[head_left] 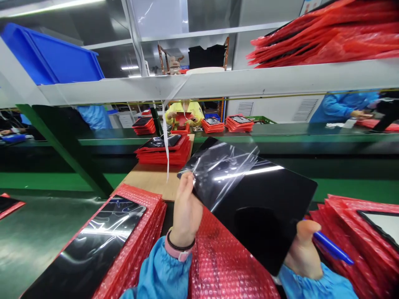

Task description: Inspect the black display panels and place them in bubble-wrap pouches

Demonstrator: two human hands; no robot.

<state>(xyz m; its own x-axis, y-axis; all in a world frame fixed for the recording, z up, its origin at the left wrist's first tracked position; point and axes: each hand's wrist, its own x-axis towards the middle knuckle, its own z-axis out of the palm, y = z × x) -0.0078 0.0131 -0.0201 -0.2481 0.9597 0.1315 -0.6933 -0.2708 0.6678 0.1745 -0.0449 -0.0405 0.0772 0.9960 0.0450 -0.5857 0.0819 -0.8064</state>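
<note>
I hold a glossy black glass panel (264,199) tilted up in front of me. My left hand (185,211) pinches a clear protective film (224,166) that is partly lifted off the panel's upper left corner. My right hand (304,249) grips the panel's lower right edge, thumb on the face, and a blue pen (332,248) lies tucked in that hand. Below the panel lies a red bubble-wrap bag (224,265). A stack of red bags with another black panel (93,245) on top sits at my left.
More red-bag stacks (358,241) lie at my right and a stack (163,151) stands ahead on a brown board (152,180). A green conveyor (280,133) runs across. People in blue and yellow work beyond it. A blue bin (52,58) sits on the shelf above.
</note>
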